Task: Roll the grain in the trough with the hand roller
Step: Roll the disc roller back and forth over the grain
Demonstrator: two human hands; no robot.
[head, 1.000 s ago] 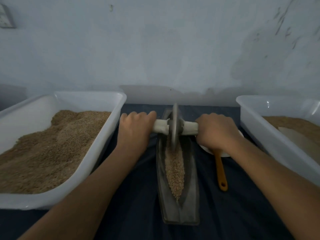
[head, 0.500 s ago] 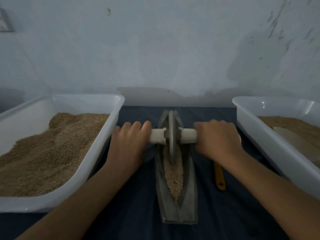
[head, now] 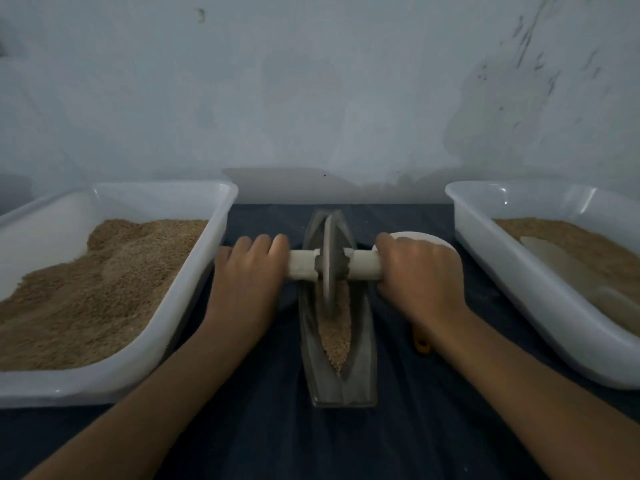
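Observation:
A narrow grey boat-shaped trough [head: 360, 379] lies lengthwise on the dark cloth in the middle. A strip of brown grain [head: 336, 336] fills its groove. The hand roller [head: 330, 261], a grey disc on a white axle, stands upright in the groove over the grain's far part. My left hand [head: 247, 275] grips the left end of the axle. My right hand [head: 419, 271] grips the right end. Both sets of fingers curl over the handle.
A white tub [head: 194, 271] heaped with grain stands at the left. Another white tub [head: 512, 271] with grain and a pale scoop stands at the right. A white dish [head: 440, 242] and an orange handle [head: 420, 342] show behind my right hand. A wall rises close behind.
The roller and both hands have come toward me along the trough, from its far end to about its middle. The trough has stayed in place.

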